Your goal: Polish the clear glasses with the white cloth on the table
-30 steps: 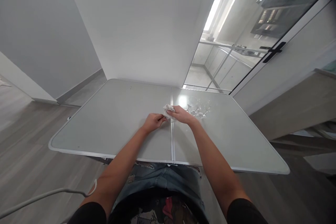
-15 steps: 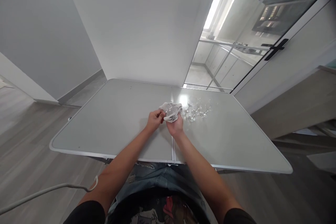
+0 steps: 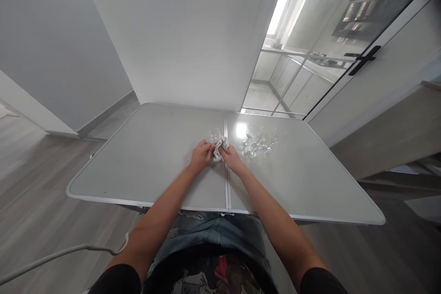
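My left hand (image 3: 201,155) grips the stem of a clear wine glass (image 3: 213,136) whose bowl rises just above my fingers, near the middle seam of the grey folding table (image 3: 144,161). My right hand (image 3: 233,158) pinches a small white cloth (image 3: 219,149) bunched against the lower part of that glass. Both hands meet at the table's middle.
Several more clear stemmed glasses (image 3: 257,141) stand in a group on the table right of my hands. A white wall panel stands behind the table, a glass door with a black handle (image 3: 364,59) is at the right, and a white cable (image 3: 65,251) hangs at lower left.
The cloth was wrapped over the glass bowl half a second ago; now it is bunched lower down and the bowl shows bare above my left hand. Both hands have shifted slightly left.
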Available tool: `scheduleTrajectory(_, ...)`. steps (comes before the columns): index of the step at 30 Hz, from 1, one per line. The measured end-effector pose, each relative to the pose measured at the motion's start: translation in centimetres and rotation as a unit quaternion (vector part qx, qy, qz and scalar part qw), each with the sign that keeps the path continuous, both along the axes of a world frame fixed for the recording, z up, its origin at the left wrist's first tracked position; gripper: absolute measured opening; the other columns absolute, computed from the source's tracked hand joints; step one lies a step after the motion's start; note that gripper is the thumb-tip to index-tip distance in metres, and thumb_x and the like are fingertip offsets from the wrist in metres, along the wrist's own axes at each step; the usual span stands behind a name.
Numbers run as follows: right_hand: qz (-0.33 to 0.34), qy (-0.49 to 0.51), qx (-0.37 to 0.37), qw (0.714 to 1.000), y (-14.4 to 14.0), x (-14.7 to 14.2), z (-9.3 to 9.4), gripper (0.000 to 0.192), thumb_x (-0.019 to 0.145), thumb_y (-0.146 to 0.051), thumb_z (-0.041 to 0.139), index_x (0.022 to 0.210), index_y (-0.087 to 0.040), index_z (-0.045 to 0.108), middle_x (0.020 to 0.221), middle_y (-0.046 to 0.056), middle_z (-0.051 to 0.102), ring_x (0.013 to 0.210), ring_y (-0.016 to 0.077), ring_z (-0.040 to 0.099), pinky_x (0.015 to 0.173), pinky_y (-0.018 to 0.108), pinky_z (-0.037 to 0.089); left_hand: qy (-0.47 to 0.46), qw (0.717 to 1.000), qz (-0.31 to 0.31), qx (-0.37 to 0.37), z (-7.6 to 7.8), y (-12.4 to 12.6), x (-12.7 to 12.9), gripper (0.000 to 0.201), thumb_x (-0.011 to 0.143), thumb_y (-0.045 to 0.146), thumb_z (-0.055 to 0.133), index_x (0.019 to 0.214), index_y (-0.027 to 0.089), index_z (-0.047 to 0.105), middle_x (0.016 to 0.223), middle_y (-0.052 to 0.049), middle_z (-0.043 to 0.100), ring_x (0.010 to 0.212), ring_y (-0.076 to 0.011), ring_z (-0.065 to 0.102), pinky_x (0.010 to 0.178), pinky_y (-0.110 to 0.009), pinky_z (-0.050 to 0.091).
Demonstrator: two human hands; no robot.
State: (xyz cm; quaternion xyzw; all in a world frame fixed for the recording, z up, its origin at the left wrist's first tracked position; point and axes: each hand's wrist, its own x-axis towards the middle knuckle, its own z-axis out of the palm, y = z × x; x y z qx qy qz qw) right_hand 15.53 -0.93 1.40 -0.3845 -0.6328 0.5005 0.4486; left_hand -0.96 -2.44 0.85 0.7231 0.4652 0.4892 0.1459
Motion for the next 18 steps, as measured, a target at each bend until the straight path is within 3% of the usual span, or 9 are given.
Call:
scheduleTrajectory(4, 0.010, 0.101, -0.090, 0.991, -0.4, 0.5, 0.2, 0.034, 0.079, -0.050, 0.073, 0.090, -0.019, 0.065, 0.077, 0.000, 0.063, 0.073, 0.0154, 0.056, 0.070, 0.028, 0.046, -0.106, 0.994, 0.019, -0.011, 0.5, -0.1, 0.1, 0.039, 0.095, 0.043, 0.056, 0.063, 0.020, 0.058, 0.064, -0.001, 0.052, 0.067, -0.0154, 0.051, 0.066, -0.030, 0.039)
scheduleTrajectory(6, 0.029, 0.172, -0.162, 0.971, -0.7, 0.6, 0.2, 0.032, 0.077, -0.045, 0.077, 0.091, -0.020, 0.064, 0.074, -0.001, 0.062, 0.067, 0.0137, 0.054, 0.064, 0.027, 0.045, -0.208, 0.977, 0.026, -0.041, 0.8, 0.1, 0.2, 0.030, 0.088, 0.047, 0.067, 0.075, 0.020, 0.061, 0.074, -0.001, 0.059, 0.073, -0.0152, 0.054, 0.070, -0.029, 0.041)
scheduleTrajectory(8, 0.077, 0.213, -0.235, 0.945, -0.9, 0.6, 0.2, 0.029, 0.075, -0.040, 0.079, 0.087, -0.020, 0.062, 0.070, -0.002, 0.060, 0.061, 0.0121, 0.051, 0.059, 0.025, 0.044, -0.319, 0.942, -0.030, -0.095, 1.0, 0.2, 0.3, 0.038, 0.078, 0.052, 0.076, 0.097, 0.021, 0.063, 0.096, -0.005, 0.067, 0.089, -0.0177, 0.061, 0.078, -0.030, 0.045)
scheduleTrajectory(11, 0.142, 0.221, -0.276, 0.925, -1.2, 0.7, 0.2, 0.027, 0.077, -0.040, 0.078, 0.085, -0.020, 0.062, 0.069, -0.002, 0.060, 0.059, 0.0120, 0.050, 0.057, 0.026, 0.044, -0.415, 0.869, -0.186, -0.196, 1.5, 0.3, 0.5, 0.066, 0.075, 0.058, 0.076, 0.124, 0.018, 0.059, 0.119, -0.015, 0.068, 0.105, -0.0256, 0.065, 0.090, -0.038, 0.048)
scheduleTrajectory(13, 0.142, 0.199, -0.231, 0.942, -1.4, 0.7, 0.4, 0.030, 0.080, -0.045, 0.074, 0.092, -0.020, 0.064, 0.077, 0.000, 0.064, 0.065, 0.0136, 0.054, 0.063, 0.027, 0.046, -0.434, 0.845, -0.233, -0.209, 1.5, 0.3, 0.5, 0.069, 0.077, 0.055, 0.077, 0.129, 0.014, 0.058, 0.117, -0.018, 0.070, 0.105, -0.0284, 0.067, 0.094, -0.042, 0.048)
scheduleTrajectory(16, 0.084, 0.085, -0.076, 0.990, -1.6, 0.7, 0.7, 0.033, 0.086, -0.047, 0.068, 0.106, -0.021, 0.067, 0.091, 0.002, 0.068, 0.080, 0.0170, 0.060, 0.075, 0.029, 0.046, -0.458, 0.853, -0.195, -0.159, 1.0, 0.4, 0.7, 0.061, 0.077, 0.046, 0.080, 0.125, 0.016, 0.060, 0.114, -0.016, 0.073, 0.106, -0.0273, 0.069, 0.099, -0.043, 0.047)
scheduleTrajectory(18, 0.013, -0.039, 0.039, 0.998, -1.7, 0.7, 0.9, 0.034, 0.088, -0.043, 0.065, 0.113, -0.021, 0.067, 0.094, 0.003, 0.070, 0.085, 0.0193, 0.060, 0.081, 0.031, 0.044, -0.467, 0.856, -0.166, -0.147, 0.6, 0.6, 0.9, 0.058, 0.077, 0.044, 0.080, 0.125, 0.018, 0.060, 0.117, -0.015, 0.072, 0.107, -0.0265, 0.069, 0.101, -0.043, 0.047)
